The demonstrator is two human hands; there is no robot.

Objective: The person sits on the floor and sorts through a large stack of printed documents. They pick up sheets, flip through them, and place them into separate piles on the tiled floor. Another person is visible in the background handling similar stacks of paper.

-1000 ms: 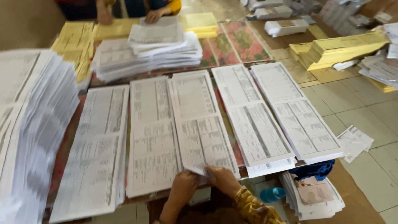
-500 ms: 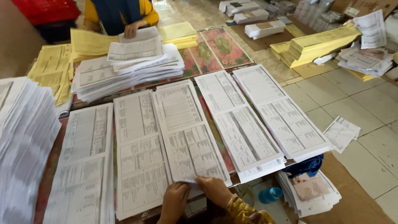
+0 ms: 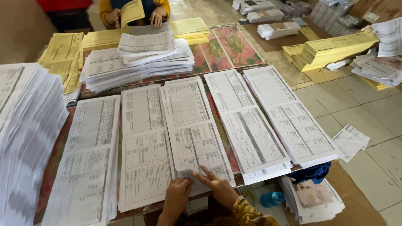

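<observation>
Several stacks of long white printed sheets lie side by side on the table. My left hand [image 3: 177,193] is curled on the near edge of the top sheet of the middle stack [image 3: 190,125]. My right hand [image 3: 218,187] rests on the same sheet's near corner, fingers spread and one finger stretched out flat. The neighbouring stacks [image 3: 142,146] [image 3: 249,129] lie untouched on either side.
A tall white paper stack [image 3: 25,125] rises at the left. A fanned white pile [image 3: 138,58] and yellow stacks [image 3: 63,58] sit at the far side, where another person's hands [image 3: 157,14] hold a yellow sheet [image 3: 132,11]. More paper piles [image 3: 331,48] lie on the tiled floor at right, and a blue bottle [image 3: 272,199] below the table.
Both my hands have shifted slightly left along the middle stack's near edge. The person across the table has lifted a yellow sheet.
</observation>
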